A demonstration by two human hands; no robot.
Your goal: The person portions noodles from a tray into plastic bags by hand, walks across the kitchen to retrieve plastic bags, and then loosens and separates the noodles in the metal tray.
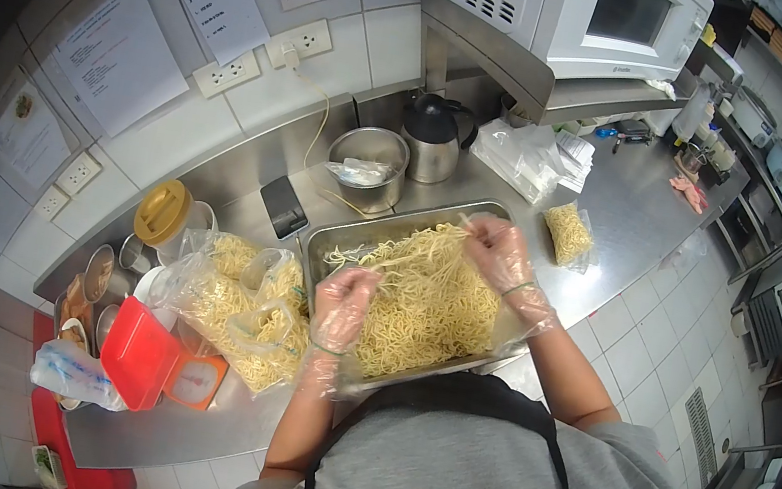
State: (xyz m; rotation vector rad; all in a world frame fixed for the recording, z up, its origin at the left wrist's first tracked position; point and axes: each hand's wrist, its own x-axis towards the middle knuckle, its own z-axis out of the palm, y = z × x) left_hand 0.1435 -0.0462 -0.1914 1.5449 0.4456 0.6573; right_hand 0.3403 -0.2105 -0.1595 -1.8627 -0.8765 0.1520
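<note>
A deep steel tray (507,213) holds a heap of yellow noodles (425,321). Thin clear plastic gloves, banded at the wrists, cover both of my hands. My left hand (344,306) is closed on noodle strands over the tray's left side. Over the far right part, my right hand (500,256) pinches more strands, and a loose bundle stretches between the two hands. Left of the tray sits a large clear bag of noodles (250,309), its top open. A small filled bag of noodles (568,236) lies on the counter to the right.
Behind the tray stand a steel bowl (371,145), a thermal jug (430,139) and a phone (284,208). Clear plastic bags (520,161) lie at the back. A red container (139,354) and an orange scale (196,381) are at left. A microwave (616,25) hangs over the counter on a shelf.
</note>
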